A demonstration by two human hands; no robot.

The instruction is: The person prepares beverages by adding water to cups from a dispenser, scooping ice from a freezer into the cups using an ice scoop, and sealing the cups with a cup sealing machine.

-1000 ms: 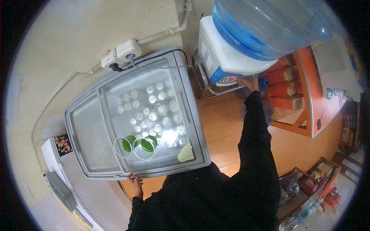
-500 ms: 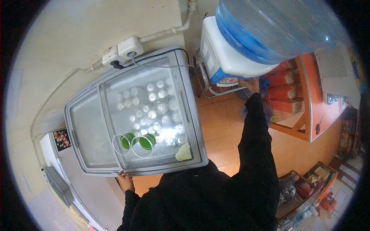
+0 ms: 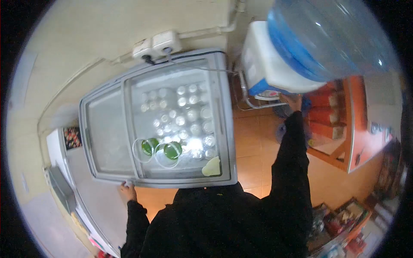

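Note:
Two clear plastic cups with green contents, a left cup and a right cup, stand side by side on the glass top of a chest freezer. Many pale round tops show through the glass. My left hand rests its parted fingertips at the freezer's front edge, left of the cups. Out to the right, my right hand reaches under the front of a white water dispenser, by its blue panel. Its fingertips are hidden there. A large blue water bottle sits on the dispenser.
White sockets with cables are on the wall behind the freezer. A white cabinet stands at left. An orange table with orange-red boxes beneath is at right. Boxes of small goods lie at lower right.
The view has shifted, so the freezer and dispenser sit further right. My left hand has slid slightly left along the freezer edge. My right hand stays at the dispenser; the cups have not moved.

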